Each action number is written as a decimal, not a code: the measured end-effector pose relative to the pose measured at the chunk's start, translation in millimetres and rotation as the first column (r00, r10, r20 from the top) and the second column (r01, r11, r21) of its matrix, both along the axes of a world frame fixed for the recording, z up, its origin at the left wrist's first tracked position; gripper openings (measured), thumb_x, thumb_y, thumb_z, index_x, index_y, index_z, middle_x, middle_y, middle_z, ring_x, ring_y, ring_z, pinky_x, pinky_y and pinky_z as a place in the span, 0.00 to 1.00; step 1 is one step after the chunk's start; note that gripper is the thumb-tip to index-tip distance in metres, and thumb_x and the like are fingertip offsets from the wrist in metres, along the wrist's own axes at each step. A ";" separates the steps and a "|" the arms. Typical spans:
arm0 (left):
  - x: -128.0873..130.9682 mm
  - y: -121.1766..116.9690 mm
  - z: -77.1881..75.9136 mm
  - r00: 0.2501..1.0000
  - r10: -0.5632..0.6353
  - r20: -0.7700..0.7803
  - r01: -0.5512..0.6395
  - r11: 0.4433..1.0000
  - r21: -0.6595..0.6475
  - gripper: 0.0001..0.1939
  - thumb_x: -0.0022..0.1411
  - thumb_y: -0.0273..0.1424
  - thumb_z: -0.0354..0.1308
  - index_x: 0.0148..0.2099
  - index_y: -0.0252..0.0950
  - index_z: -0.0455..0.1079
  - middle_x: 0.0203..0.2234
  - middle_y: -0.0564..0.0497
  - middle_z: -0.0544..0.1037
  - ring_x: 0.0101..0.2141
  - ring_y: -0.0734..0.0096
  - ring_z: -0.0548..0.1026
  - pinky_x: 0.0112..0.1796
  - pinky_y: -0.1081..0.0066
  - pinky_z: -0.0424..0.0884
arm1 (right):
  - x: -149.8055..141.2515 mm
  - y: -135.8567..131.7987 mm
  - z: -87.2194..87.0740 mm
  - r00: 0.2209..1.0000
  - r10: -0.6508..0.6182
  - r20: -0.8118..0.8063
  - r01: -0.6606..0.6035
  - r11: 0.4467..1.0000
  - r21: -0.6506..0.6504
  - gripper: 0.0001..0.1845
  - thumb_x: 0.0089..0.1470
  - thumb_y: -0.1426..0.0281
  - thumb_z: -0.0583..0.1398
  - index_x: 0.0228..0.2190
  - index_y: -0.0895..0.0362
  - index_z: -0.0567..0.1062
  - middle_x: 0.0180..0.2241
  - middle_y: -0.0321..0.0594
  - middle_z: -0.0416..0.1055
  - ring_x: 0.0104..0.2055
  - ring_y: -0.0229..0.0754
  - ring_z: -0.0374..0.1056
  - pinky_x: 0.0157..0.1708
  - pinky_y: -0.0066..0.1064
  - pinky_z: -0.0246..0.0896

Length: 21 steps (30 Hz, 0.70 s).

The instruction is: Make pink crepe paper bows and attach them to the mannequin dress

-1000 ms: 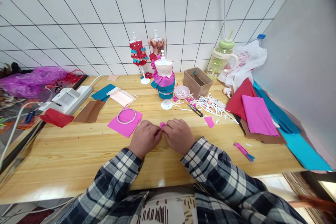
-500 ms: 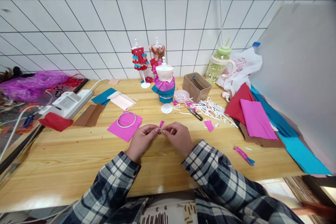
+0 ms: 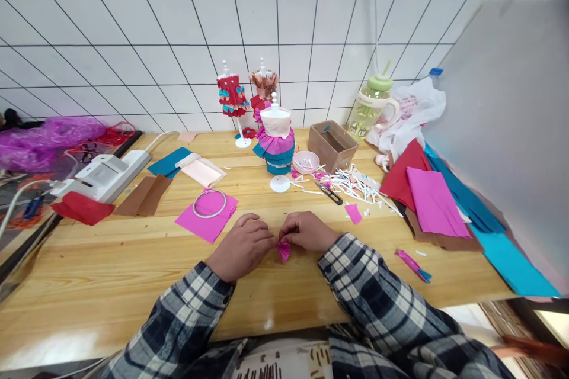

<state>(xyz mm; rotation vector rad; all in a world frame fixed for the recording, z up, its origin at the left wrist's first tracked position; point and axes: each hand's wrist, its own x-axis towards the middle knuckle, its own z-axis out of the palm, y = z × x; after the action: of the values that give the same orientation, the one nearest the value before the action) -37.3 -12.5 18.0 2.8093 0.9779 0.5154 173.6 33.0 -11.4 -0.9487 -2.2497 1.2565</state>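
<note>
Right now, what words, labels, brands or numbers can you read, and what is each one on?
"CO", low on the green-lidded bottle; the letters after it are too blurred to settle.
Print on the bottle's pale band: too small to read.
Pink print on the white plastic bag: unreadable.
Dark marks on the shirt: I cannot tell if they are letters.

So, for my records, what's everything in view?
Table: 1, light wood, centre
Wall: 1, white, behind
Dress forms: 3, white, clothed, back centre
Box: 1, brown, back right
Bowl: 1, pink, beside box
Strips: many, white, before box
Snips: 1, black, right
Bottle: 1, green-lidded, right
Bags: 2, white right, purple left
Sheets: several, varied, both sides
Ring: 1, silver, on pink sheet
Power strip: 1, white, left
Cables: several, white, left and back
Bundle: 1, pink-teal, right
Pleated piece: 1, pink, front
Left hand: 1, bare, front
Right hand: 1, bare, front
</note>
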 end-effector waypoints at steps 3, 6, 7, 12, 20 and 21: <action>5.1 -2.8 -1.1 0.996 -0.007 -0.094 0.011 0.999 0.038 0.09 0.61 0.24 0.54 0.38 0.42 0.72 0.29 0.55 0.78 0.39 0.68 0.71 0.53 0.59 0.55 | 1.6 3.0 2.6 0.987 0.124 0.106 -0.137 0.983 0.123 0.08 0.50 0.76 0.63 0.30 0.54 0.81 0.29 0.35 0.73 0.34 0.36 0.67 0.37 0.26 0.59; 7.8 -3.7 -4.8 0.992 0.039 -0.123 -0.033 0.998 0.048 0.09 0.62 0.23 0.53 0.37 0.42 0.71 0.28 0.56 0.77 0.39 0.69 0.70 0.55 0.56 0.51 | -2.0 -1.6 10.3 0.962 0.084 0.260 -0.150 0.958 0.244 0.08 0.52 0.74 0.61 0.31 0.52 0.81 0.31 0.35 0.73 0.35 0.37 0.67 0.36 0.27 0.59; 8.2 -3.6 -5.9 0.990 0.063 -0.122 -0.057 0.997 0.053 0.09 0.62 0.23 0.53 0.37 0.42 0.71 0.27 0.56 0.77 0.38 0.69 0.70 0.55 0.55 0.51 | -4.3 -5.2 14.6 0.945 0.044 0.325 -0.145 0.945 0.294 0.08 0.53 0.74 0.60 0.31 0.52 0.81 0.31 0.36 0.73 0.35 0.38 0.67 0.35 0.27 0.58; 8.5 -1.0 -9.1 0.983 0.158 -0.091 -0.152 0.986 0.073 0.10 0.63 0.27 0.52 0.31 0.41 0.72 0.23 0.55 0.75 0.35 0.68 0.70 0.53 0.52 0.52 | -17.0 -27.8 38.2 0.854 -0.178 0.489 -0.111 0.857 0.504 0.09 0.55 0.75 0.56 0.30 0.56 0.77 0.33 0.44 0.72 0.39 0.45 0.66 0.38 0.34 0.61; 1.6 0.4 -10.2 0.958 0.281 0.049 -0.285 0.953 0.102 0.08 0.62 0.31 0.54 0.36 0.43 0.75 0.27 0.52 0.80 0.34 0.65 0.72 0.50 0.54 0.56 | -11.5 -15.5 21.6 0.918 -0.397 0.009 0.397 0.917 -0.031 0.17 0.52 0.60 0.61 0.41 0.57 0.74 0.38 0.44 0.76 0.37 0.43 0.71 0.39 0.37 0.67; 1.6 0.1 -10.1 0.957 0.286 0.057 -0.291 0.951 0.108 0.07 0.62 0.31 0.55 0.36 0.43 0.75 0.27 0.53 0.80 0.34 0.65 0.72 0.51 0.54 0.56 | -12.1 -13.6 16.8 0.924 -0.382 0.009 0.378 0.911 -0.165 0.14 0.52 0.59 0.61 0.36 0.56 0.75 0.33 0.42 0.76 0.32 0.41 0.71 0.34 0.34 0.68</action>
<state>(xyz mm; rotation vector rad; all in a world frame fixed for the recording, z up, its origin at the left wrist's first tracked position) -35.6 -12.4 7.8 2.7536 1.4045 0.6791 161.5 19.4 5.4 -1.3480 -1.8416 1.2731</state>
